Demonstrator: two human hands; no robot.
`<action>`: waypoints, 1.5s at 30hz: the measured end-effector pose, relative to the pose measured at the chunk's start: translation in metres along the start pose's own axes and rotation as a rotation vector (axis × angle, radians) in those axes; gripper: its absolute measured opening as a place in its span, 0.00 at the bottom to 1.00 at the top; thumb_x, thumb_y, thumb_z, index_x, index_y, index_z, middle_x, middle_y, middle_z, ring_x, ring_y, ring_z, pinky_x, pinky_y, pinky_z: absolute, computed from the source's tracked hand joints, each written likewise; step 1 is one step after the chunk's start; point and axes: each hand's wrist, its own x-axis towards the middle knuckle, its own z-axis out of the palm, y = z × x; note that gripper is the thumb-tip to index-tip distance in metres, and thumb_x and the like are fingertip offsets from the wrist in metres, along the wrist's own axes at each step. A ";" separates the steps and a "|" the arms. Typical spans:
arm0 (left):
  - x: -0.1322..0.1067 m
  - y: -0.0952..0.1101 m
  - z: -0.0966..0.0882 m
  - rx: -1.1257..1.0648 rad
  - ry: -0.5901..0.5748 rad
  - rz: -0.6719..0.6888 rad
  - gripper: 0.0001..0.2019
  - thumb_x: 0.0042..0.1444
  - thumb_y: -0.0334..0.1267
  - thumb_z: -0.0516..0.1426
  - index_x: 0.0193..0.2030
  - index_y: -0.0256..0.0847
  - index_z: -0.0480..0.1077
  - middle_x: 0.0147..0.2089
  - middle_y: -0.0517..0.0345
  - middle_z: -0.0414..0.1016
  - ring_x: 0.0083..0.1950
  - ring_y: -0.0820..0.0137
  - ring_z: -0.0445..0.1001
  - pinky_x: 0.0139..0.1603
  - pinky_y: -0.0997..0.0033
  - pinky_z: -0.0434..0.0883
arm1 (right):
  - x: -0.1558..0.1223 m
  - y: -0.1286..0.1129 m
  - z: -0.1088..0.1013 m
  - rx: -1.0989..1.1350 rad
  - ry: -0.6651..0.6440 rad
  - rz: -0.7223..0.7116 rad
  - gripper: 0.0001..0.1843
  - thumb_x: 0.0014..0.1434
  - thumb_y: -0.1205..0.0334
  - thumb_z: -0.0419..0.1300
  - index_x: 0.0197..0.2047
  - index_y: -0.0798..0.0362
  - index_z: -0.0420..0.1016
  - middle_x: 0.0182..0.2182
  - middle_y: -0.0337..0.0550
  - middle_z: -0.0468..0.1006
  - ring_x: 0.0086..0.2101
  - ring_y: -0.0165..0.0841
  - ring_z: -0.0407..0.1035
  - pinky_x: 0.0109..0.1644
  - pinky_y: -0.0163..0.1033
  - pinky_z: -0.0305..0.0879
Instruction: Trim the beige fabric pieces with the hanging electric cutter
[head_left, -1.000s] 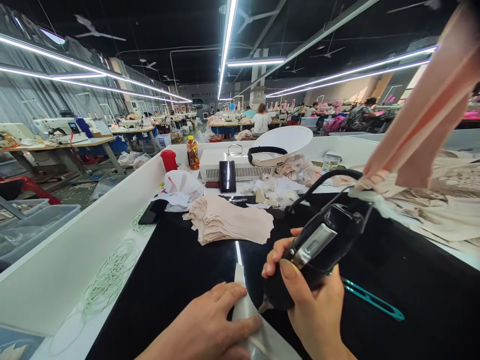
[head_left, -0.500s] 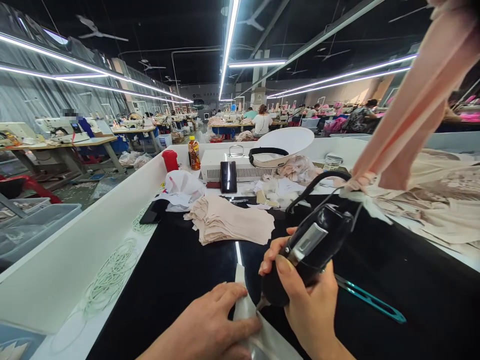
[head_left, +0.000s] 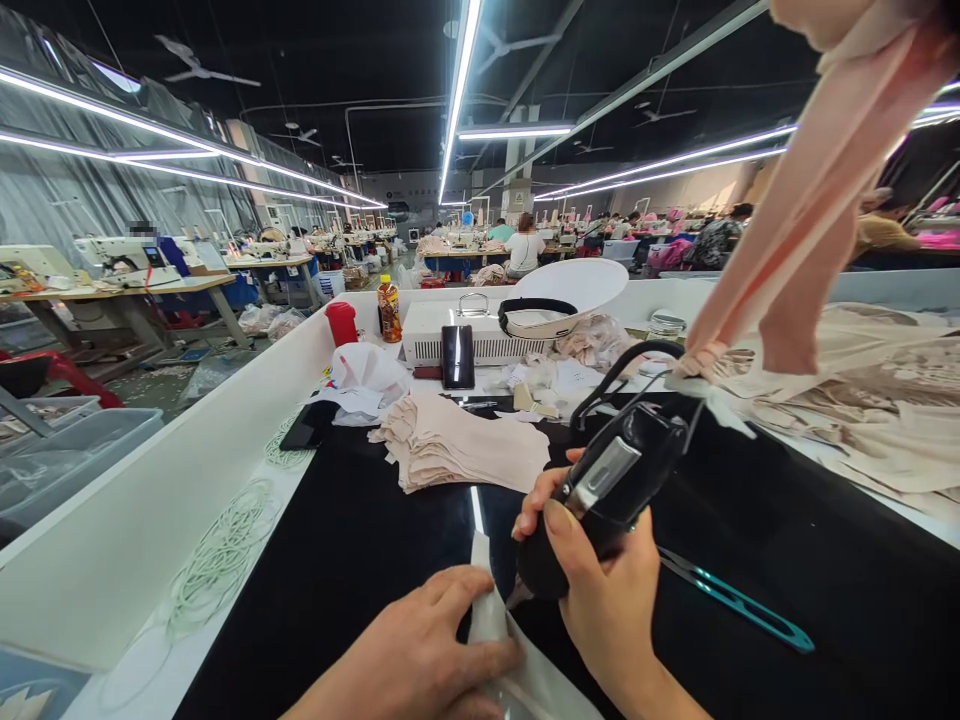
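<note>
My right hand [head_left: 600,570] grips a black hand-held tool [head_left: 611,480] with a silver lever on its side and a metal tip pointing down and left. A cable runs from its upper end, where pink fabric strips [head_left: 817,220] are tied. The tip is close to a whitish, glossy strip of material [head_left: 551,680]; whether it touches cannot be told. My left hand [head_left: 427,640] holds this strip on the black table top [head_left: 360,560], index finger and thumb across it. Part of the strip is hidden under the fingers.
A stack of beige fabric pieces [head_left: 465,440] lies ahead. Teal tweezers [head_left: 750,605] rest at right. Behind stand a white vented box [head_left: 435,335], a phone [head_left: 457,357] and a bottle [head_left: 389,308]. Pale cord [head_left: 225,550] lies along the left wall; beige fabric [head_left: 885,400] is piled right.
My right hand and the black tool have shifted slightly left and up. The tied pink strips have swung left. My left hand has barely moved on the whitish strip.
</note>
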 end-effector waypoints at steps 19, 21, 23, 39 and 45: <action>0.012 -0.012 -0.015 -0.169 -0.010 -0.072 0.14 0.74 0.33 0.52 0.60 0.40 0.72 0.62 0.46 0.75 0.64 0.62 0.76 0.65 0.66 0.74 | 0.003 0.004 0.005 -0.009 0.004 0.011 0.21 0.61 0.59 0.72 0.52 0.43 0.69 0.32 0.32 0.80 0.24 0.31 0.76 0.30 0.36 0.77; 0.022 -0.017 -0.016 -0.229 -0.008 -0.047 0.14 0.74 0.30 0.49 0.58 0.39 0.73 0.59 0.48 0.78 0.63 0.65 0.76 0.66 0.69 0.73 | 0.001 0.004 0.004 -0.004 -0.002 0.019 0.21 0.62 0.60 0.72 0.53 0.43 0.68 0.32 0.32 0.80 0.24 0.31 0.75 0.30 0.36 0.77; 0.029 -0.022 -0.014 -0.265 -0.018 -0.025 0.13 0.74 0.30 0.49 0.55 0.38 0.74 0.56 0.49 0.79 0.60 0.66 0.78 0.64 0.70 0.74 | 0.000 0.004 0.002 -0.020 0.001 0.024 0.21 0.62 0.59 0.72 0.53 0.43 0.68 0.32 0.32 0.80 0.24 0.31 0.75 0.31 0.37 0.78; 0.012 -0.031 -0.022 -0.230 -0.140 -0.040 0.13 0.74 0.39 0.55 0.61 0.48 0.74 0.60 0.54 0.76 0.55 0.64 0.80 0.58 0.70 0.76 | -0.003 0.000 -0.003 -0.016 -0.038 -0.019 0.21 0.63 0.60 0.71 0.54 0.42 0.68 0.32 0.34 0.79 0.25 0.31 0.74 0.31 0.37 0.76; 0.009 -0.031 -0.020 -0.162 -0.168 -0.016 0.15 0.73 0.43 0.57 0.63 0.47 0.74 0.65 0.51 0.74 0.59 0.59 0.79 0.59 0.64 0.78 | -0.001 -0.001 -0.001 -0.029 -0.027 -0.025 0.20 0.62 0.60 0.71 0.53 0.44 0.69 0.31 0.34 0.79 0.24 0.30 0.74 0.30 0.36 0.75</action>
